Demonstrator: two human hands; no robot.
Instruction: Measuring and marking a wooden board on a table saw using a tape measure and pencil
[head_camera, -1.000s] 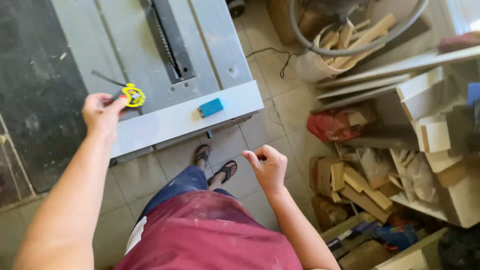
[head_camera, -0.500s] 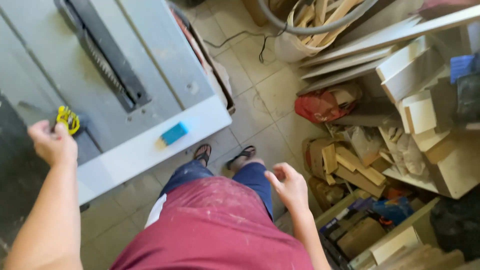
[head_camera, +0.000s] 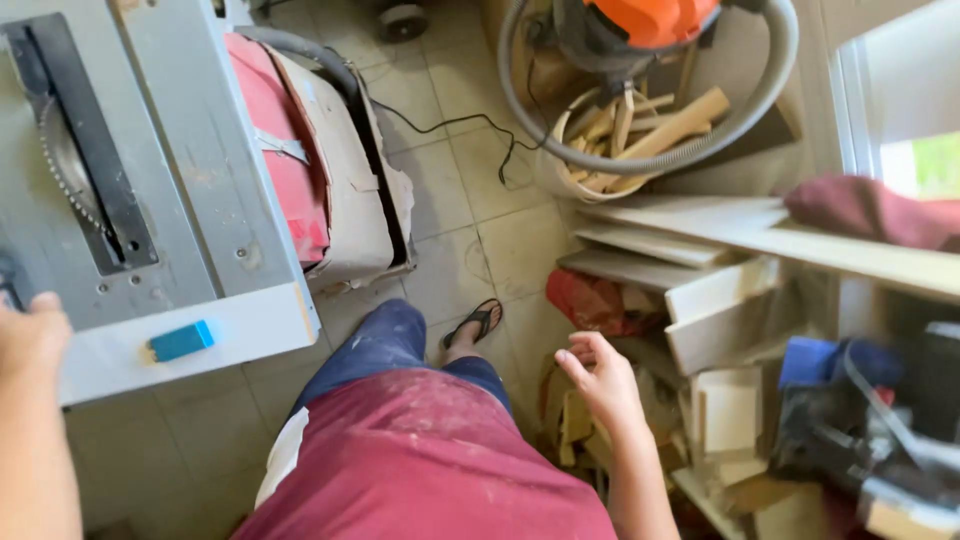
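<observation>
One blue block (head_camera: 180, 341) on saw table (head_camera: 200, 180), two bare hands near

Light: bright daylight from the window (head_camera: 900, 110), up and to the right of the right hand (head_camera: 600, 380)
Glare: window blown out white
Shadows: soft, under the table saw (head_camera: 200, 200) by the left hand (head_camera: 30, 335)
Blur: lower-right clutter past the right hand smeared
Edges: wide-angle stretch

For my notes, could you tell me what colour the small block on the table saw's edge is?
The small block is blue, seen clearly in the head view.
</observation>
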